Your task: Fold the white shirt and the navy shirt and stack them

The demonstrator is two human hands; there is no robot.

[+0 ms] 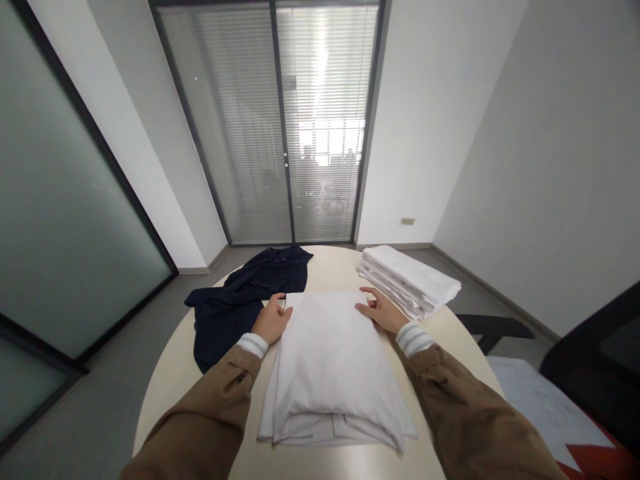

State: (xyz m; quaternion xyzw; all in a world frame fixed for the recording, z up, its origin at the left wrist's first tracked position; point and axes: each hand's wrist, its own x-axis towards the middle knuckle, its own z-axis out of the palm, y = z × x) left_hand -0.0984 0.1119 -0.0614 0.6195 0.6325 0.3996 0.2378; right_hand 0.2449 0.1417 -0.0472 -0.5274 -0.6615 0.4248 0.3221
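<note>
A folded white garment [330, 360] lies on the round beige table [165, 373] right in front of me. My left hand [273, 320] rests at its far left corner, fingers curled over the edge of the cloth. My right hand [380, 310] lies at its far right corner with the fingers stretched out and pressing on the fabric. Both arms wear brown sleeves with striped white cuffs.
A dark navy garment [245, 300] lies spread and rumpled on the table's left side. A stack of folded white cloths [407, 280] sits at the far right. A black chair [600, 360] and a white sheet on a red surface [550, 407] stand at the right.
</note>
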